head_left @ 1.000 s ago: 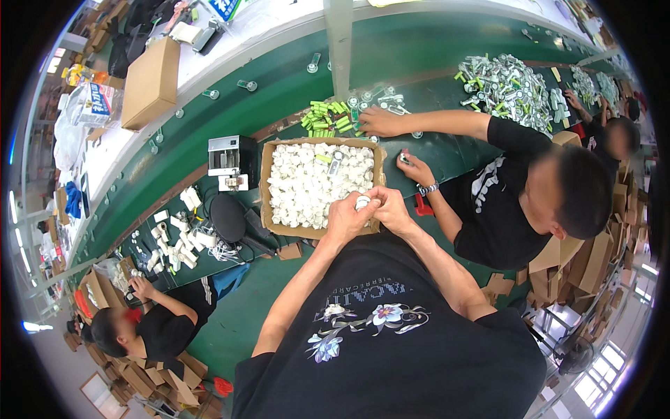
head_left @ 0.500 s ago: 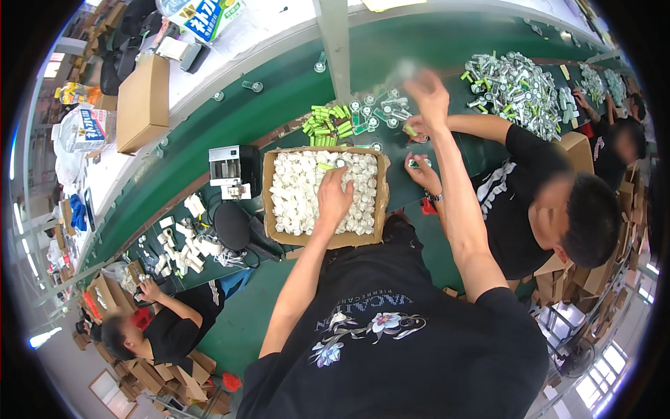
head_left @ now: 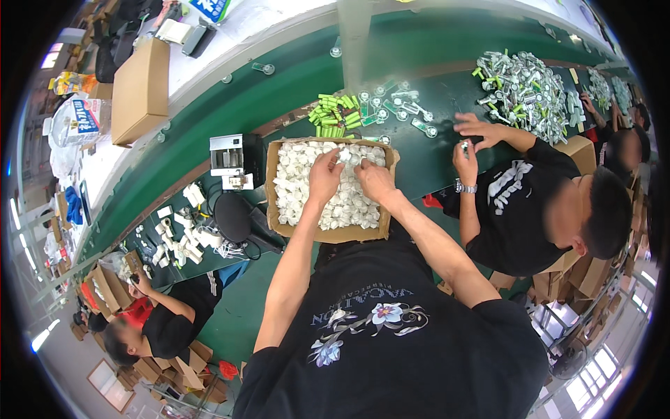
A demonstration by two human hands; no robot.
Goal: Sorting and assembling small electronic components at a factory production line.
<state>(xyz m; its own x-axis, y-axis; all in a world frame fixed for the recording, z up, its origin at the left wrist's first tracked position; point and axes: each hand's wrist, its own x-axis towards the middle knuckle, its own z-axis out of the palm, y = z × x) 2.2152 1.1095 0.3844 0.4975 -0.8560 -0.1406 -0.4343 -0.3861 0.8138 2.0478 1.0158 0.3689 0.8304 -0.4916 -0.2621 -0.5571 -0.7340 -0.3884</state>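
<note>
- One open box (head_left: 392, 162) is in front of us, filled with white parts (head_left: 289, 185), which lie close together between its walls.
- Our left hand (head_left: 326, 174) is over the far half of the box, thumb and fingers near each other at a whitish piece (head_left: 344, 155); whether they are clamped on it, we cannot tell.
- Our right hand (head_left: 375, 180) is just beside, over the right half, with its fingers bent; we cannot tell if they hold a part.
- Behind the box we see green cylinders (head_left: 328, 129) in a heap, and clear pieces (head_left: 423, 128) spread to their right.
- To the left of the box stands a machine (head_left: 227, 155); nearer to us is a black disc (head_left: 232, 213).
- At right, a co-worker's hand (head_left: 481, 129) has the fingers apart.
</note>
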